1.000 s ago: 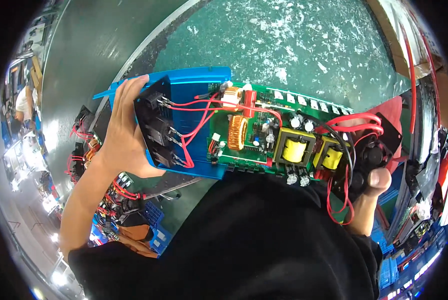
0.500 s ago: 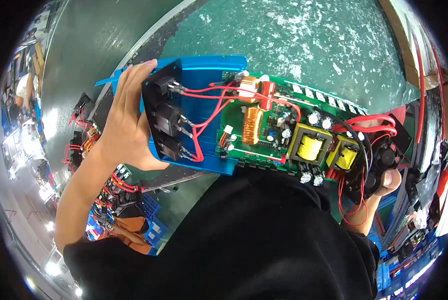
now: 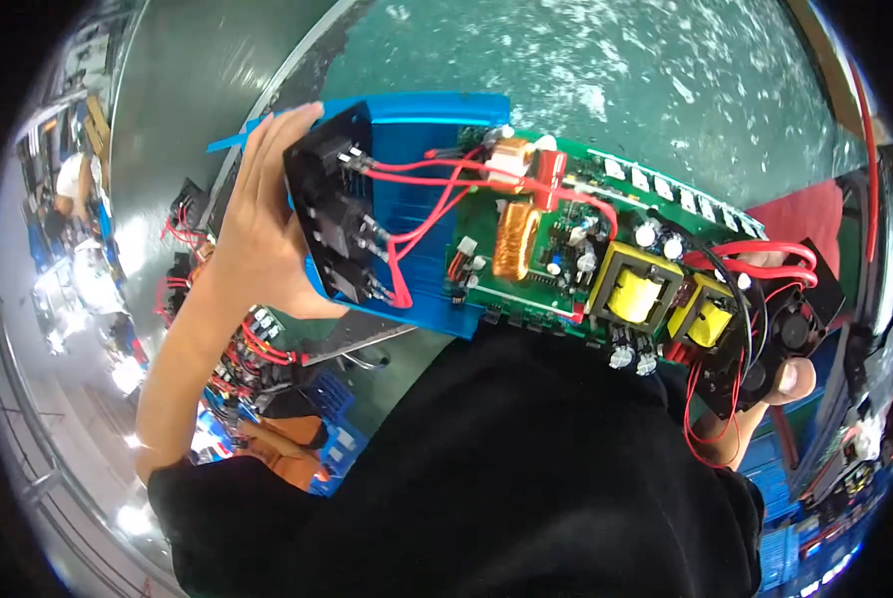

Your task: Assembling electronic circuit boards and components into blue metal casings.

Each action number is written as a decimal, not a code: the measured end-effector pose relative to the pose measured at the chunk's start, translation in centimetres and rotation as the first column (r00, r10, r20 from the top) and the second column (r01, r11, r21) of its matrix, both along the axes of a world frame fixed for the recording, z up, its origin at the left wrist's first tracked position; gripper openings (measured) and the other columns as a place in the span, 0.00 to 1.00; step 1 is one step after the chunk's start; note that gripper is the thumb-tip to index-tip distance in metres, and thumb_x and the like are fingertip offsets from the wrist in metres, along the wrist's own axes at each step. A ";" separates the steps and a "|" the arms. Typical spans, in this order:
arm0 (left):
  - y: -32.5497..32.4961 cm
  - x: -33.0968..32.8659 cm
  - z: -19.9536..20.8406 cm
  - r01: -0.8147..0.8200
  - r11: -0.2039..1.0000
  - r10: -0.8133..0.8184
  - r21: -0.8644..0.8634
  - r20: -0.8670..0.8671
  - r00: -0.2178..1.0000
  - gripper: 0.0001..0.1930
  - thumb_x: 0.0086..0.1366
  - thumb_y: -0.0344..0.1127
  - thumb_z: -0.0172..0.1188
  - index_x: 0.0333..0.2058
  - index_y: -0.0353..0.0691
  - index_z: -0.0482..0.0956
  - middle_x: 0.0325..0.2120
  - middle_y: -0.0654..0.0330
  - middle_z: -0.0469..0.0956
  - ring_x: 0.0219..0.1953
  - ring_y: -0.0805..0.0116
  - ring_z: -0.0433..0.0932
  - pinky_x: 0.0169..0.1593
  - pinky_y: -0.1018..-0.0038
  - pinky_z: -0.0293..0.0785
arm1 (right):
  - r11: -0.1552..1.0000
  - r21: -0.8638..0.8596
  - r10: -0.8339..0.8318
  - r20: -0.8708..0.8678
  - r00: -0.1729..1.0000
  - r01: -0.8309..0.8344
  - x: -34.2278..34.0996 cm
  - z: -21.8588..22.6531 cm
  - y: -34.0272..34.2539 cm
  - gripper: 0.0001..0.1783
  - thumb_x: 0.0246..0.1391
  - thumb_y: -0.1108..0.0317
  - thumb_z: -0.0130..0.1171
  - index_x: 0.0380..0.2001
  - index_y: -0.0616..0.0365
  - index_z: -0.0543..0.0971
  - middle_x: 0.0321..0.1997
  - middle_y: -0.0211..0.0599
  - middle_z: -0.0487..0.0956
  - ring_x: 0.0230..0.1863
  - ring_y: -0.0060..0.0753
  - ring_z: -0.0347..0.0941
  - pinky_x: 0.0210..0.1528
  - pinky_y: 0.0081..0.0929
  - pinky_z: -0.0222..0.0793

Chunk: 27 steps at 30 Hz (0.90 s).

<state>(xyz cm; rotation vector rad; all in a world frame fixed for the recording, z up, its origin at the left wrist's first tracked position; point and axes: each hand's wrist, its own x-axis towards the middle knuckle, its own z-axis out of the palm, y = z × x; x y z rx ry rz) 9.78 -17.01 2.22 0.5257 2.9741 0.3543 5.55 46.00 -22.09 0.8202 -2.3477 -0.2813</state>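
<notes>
My left hand (image 3: 252,239) is closed around the left end of a blue metal housing (image 3: 417,224) and a black end panel (image 3: 312,204) with sockets. Red wires (image 3: 437,214) run from the sockets to a green circuit board (image 3: 556,284), whose left end overlaps the housing's open side. On the board sit copper coils (image 3: 515,241) and yellow-wrapped transformers (image 3: 634,296). At the right end, my right hand (image 3: 791,382) grips a black fan panel (image 3: 765,349), thumb on its near edge; its other fingers are hidden. Thick red cables (image 3: 755,261) loop above the fan.
Under the assembly is a worn green work surface (image 3: 626,60). More wired black panels (image 3: 257,359) lie at left, near another person's orange-clad arm (image 3: 282,448). A red cloth or sheet (image 3: 800,224) and a cardboard edge (image 3: 825,60) are at right. Blue crates (image 3: 780,488) stand lower right.
The whole view has shifted slightly, with the assembly a little further right in the picture. Its fan end has dipped somewhat nearer me. Both hands keep their grip.
</notes>
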 end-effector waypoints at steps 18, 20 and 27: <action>-1.9 1.4 1.1 0.000 0.970 0.009 -0.241 0.036 0.999 0.55 0.29 0.56 0.72 0.60 0.41 0.66 0.61 0.35 0.55 0.62 0.32 0.59 0.62 0.45 0.59 | -0.236 -0.233 0.937 -0.311 0.157 0.944 -7.4 8.4 -9.8 0.39 0.46 0.58 0.55 0.58 0.72 0.60 0.54 0.60 0.71 0.50 0.55 0.75 0.54 0.48 0.73; -0.8 1.0 1.8 0.022 0.944 -0.008 -0.328 0.042 0.999 0.56 0.32 0.63 0.73 0.61 0.41 0.66 0.61 0.35 0.55 0.62 0.33 0.59 0.63 0.47 0.59 | -0.158 -0.339 0.977 -0.187 0.098 0.927 -7.4 9.7 -11.0 0.42 0.45 0.59 0.55 0.62 0.72 0.59 0.58 0.62 0.71 0.54 0.56 0.74 0.58 0.49 0.72; 8.0 -6.4 1.9 -0.165 0.984 0.175 0.068 -0.164 0.971 0.33 0.50 0.43 0.72 0.52 0.37 0.70 0.40 0.51 0.76 0.46 0.52 0.75 0.51 0.61 0.70 | -0.238 -0.188 0.969 -0.119 0.218 0.953 -7.3 9.0 -13.9 0.42 0.35 0.62 0.55 0.56 0.76 0.66 0.54 0.58 0.74 0.49 0.51 0.76 0.55 0.41 0.73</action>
